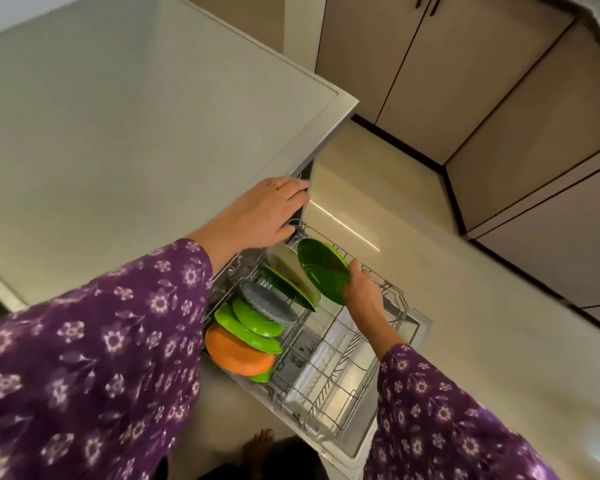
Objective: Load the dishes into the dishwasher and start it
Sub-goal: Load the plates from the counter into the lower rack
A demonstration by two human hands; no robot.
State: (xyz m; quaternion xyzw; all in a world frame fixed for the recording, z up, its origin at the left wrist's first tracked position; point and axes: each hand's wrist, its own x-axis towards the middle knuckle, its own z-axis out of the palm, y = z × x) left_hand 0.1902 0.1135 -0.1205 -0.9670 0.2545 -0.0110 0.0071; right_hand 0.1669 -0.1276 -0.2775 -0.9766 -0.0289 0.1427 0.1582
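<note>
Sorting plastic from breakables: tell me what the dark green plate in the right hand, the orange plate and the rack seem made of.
The dark green plate looks like glossy plastic or melamine: saturated colour, thin rim, soft highlights. The orange plate is probably plastic too, duller, evenly coloured. The rack is metal wire, seemingly pale-coated: thin crossing rods, muted sheen.

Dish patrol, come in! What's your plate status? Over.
Left grip flat on dishwasher top. Right grip holds dark green plate over the rack, beside the white plate. Nothing in the way.
</note>
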